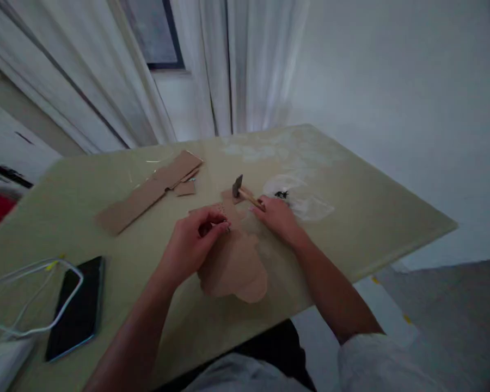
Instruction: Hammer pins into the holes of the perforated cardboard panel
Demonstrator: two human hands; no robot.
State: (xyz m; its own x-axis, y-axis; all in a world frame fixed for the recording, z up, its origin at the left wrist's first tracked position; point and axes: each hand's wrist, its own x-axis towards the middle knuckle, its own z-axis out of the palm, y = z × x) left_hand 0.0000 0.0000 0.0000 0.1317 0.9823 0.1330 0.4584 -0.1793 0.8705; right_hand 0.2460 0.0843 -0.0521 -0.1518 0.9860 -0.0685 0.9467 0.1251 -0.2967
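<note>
My left hand (196, 239) is pinched shut over a brown cardboard piece (234, 267) lying on the pale green table (371, 218); what its fingertips hold is too small to make out. My right hand (277, 216) is closed round the wooden handle of a small hammer (245, 194), whose dark head sits just above the cardboard's far end. A thin clear plastic bag (306, 198) with small dark bits lies right of the hammer.
Long strips of cardboard (151, 193) lie at the back left. A black phone (78, 307) and a white cable (32, 294) rest at the near left, with a white device at the corner. White curtains and a wall stand behind the table.
</note>
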